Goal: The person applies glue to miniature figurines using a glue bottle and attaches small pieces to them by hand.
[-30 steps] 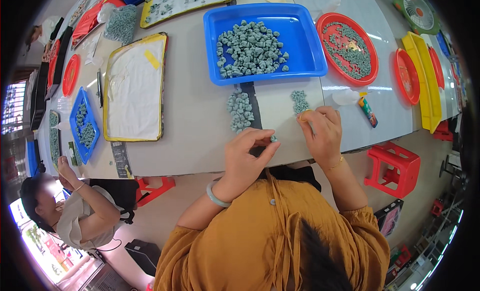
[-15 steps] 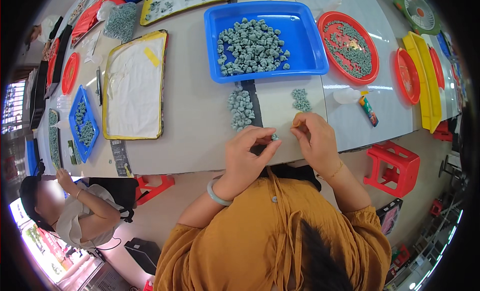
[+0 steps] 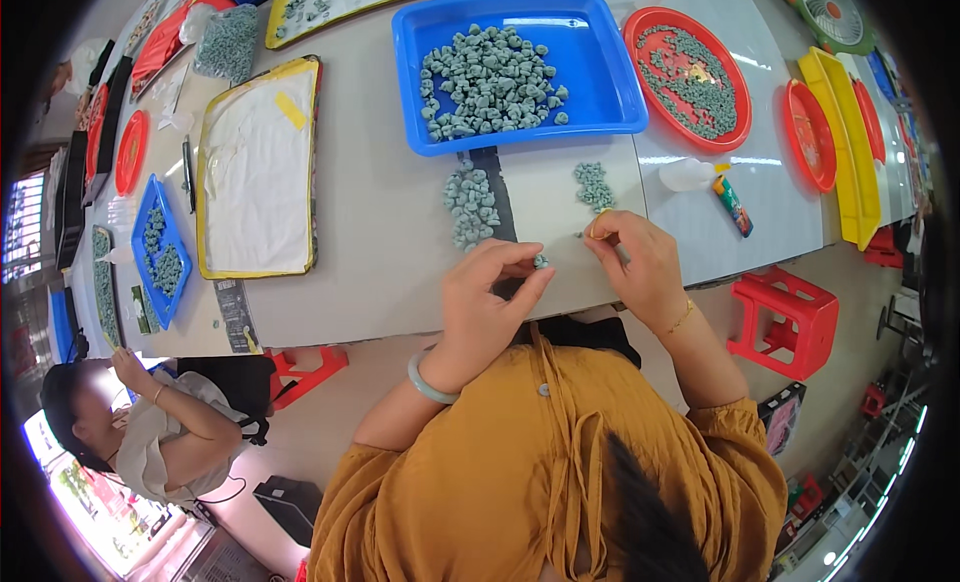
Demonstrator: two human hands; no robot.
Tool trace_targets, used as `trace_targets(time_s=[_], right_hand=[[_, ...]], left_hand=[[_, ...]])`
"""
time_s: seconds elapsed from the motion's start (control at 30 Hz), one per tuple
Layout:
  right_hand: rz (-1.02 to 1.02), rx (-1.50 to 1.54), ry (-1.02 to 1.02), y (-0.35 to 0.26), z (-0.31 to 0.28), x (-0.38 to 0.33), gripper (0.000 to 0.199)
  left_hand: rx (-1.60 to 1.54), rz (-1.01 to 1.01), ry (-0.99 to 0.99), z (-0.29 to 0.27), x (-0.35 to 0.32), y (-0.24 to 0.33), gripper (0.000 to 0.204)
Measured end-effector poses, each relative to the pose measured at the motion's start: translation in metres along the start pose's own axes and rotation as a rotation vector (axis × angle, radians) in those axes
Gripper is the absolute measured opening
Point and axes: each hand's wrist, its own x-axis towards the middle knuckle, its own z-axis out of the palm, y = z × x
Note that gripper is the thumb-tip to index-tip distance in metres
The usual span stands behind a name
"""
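My left hand [image 3: 492, 300] pinches a small grey-green stone [image 3: 540, 262] between thumb and fingertips, just above the near table edge. My right hand [image 3: 632, 262] is close beside it, fingers closed on a thin tool [image 3: 600, 234] whose tip points toward the stone. Two small heaps of the same stones lie just beyond the hands: a longer pile [image 3: 470, 204] on the left and a smaller pile [image 3: 594, 185] on the right. Behind them stands a blue tray [image 3: 602, 82] with many more stones.
A red round tray [image 3: 738, 110] of stones, a small bottle [image 3: 688, 174] and a tube [image 3: 732, 204] lie at the right. A yellow-rimmed white tray [image 3: 255, 167] is at the left. Red stools [image 3: 782, 317] stand below the table. Another person [image 3: 150, 437] works at lower left.
My hands have shifted slightly toward each other and the left fingers have closed on a single stone. The piles and trays have not moved.
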Motion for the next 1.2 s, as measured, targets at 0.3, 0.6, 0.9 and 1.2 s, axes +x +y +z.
trace_targets(time_s=[0.3,0.6,0.9,1.2], right_hand=[[-0.092,-0.098,-0.079,-0.008,0.004,0.011,0.018],[0.164,0.493,-0.099,-0.027,0.011,0.002,0.023],[0.262,0.567,-0.132,-0.028,0.011,0.005,0.028],[0.438,1.097,-0.083,-0.019,0.026,-0.001,0.032]], left_hand=[[0.003,0.035,0.023,0.0,-0.002,0.001,0.022],[0.125,0.119,0.062,0.0,0.0,0.001,0.027],[0.15,0.138,0.06,0.001,-0.002,-0.002,0.024],[-0.062,0.106,0.043,-0.006,-0.002,-0.003,0.025]])
